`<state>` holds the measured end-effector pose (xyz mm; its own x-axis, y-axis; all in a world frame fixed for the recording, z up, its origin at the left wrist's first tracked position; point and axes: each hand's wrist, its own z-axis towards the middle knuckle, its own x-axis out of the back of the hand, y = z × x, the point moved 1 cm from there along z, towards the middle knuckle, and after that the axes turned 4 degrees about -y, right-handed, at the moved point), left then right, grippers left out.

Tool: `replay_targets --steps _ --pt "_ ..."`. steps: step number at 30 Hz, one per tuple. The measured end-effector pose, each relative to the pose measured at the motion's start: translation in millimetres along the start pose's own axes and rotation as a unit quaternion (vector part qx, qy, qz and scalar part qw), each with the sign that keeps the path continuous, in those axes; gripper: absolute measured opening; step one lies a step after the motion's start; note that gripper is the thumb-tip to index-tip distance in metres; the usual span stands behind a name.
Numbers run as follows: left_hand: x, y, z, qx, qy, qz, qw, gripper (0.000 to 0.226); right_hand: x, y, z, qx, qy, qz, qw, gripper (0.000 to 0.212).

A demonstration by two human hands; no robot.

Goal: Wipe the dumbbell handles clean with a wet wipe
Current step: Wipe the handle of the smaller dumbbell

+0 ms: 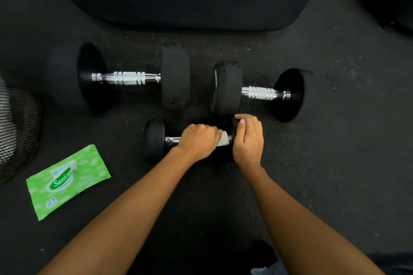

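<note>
Black rubber small dumbbell (154, 140) lay nearest; left hand (199, 140) closed around a white wet wipe (223, 139) hiding its chrome handle, right hand (248, 140) clasping its mostly hidden right end. Green "Sanicare" wipe packet (67, 179) lay left. Two larger black dumbbells (134, 78) (257, 92) sat beyond.

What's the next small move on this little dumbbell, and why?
Probably slide the left hand and its wet wipe leftward along the handle: the wipe sits at the right end while bare chrome shows on the left, and the right hand steadies the right weight.
</note>
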<state>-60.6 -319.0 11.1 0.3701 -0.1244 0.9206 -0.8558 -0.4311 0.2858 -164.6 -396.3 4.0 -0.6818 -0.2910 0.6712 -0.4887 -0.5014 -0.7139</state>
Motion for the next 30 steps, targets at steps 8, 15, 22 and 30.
replay_targets --steps 8,15,22,30 --pt "-7.0 6.1 -5.2 -0.052 0.051 -0.065 0.995 0.034 0.6 1.1 -0.2 0.0 -0.003 0.002 1.0 0.042" --pt "-20.1 3.5 -16.0 -0.132 0.235 -0.053 0.961 0.019 -1.4 0.9 1.3 -0.009 -0.005 -0.006 1.0 0.04" --pt "-17.2 -2.8 -29.2 -0.129 0.271 -0.015 0.954 0.019 0.4 -0.4 1.0 -0.01 -0.009 -0.005 1.0 0.041" --pt "-18.6 13.1 -21.4 -0.111 0.261 -0.014 0.959 0.012 0.0 -0.6 0.6 -0.006 0.0 -0.012 1.0 0.042"
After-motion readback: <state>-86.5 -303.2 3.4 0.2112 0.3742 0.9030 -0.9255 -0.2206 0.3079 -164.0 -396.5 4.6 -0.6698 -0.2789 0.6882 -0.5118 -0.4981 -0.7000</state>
